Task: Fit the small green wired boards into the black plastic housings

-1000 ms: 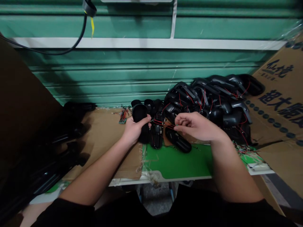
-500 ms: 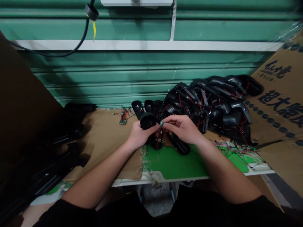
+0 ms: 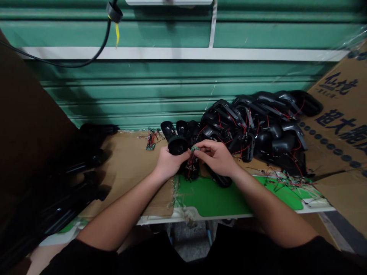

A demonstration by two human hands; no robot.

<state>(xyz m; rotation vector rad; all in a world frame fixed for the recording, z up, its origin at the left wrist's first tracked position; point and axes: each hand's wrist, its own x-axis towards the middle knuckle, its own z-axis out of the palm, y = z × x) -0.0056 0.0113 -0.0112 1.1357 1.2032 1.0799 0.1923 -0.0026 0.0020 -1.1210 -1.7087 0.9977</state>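
My left hand (image 3: pixel 167 163) is closed around a black plastic housing (image 3: pixel 177 146) whose round mouth faces up. At the thumb tip of that hand, my right hand (image 3: pixel 218 156) pinches a small green circuit board (image 3: pixel 195 148). Thin red and dark wires (image 3: pixel 191 165) hang from the board, in front of the dark parts below. Another black part (image 3: pixel 223 179) lies under my right hand, partly covered by it. Left of the housing, a little bunch of wired green boards (image 3: pixel 150 145) rests on the cardboard.
Many black housings with red wires (image 3: pixel 243 122) are heaped at the back right. Loose wired boards (image 3: pixel 289 181) lie on the green mat (image 3: pixel 215 200) at right. Dark parts (image 3: pixel 88 168) fill the left side. A printed carton (image 3: pixel 341 141) stands at right, before a green ribbed wall (image 3: pixel 129 88).
Both hands have shifted very slightly with the housing and the board, and the right fingers sit a bit closer to the left thumb. The whole view has moved slightly.
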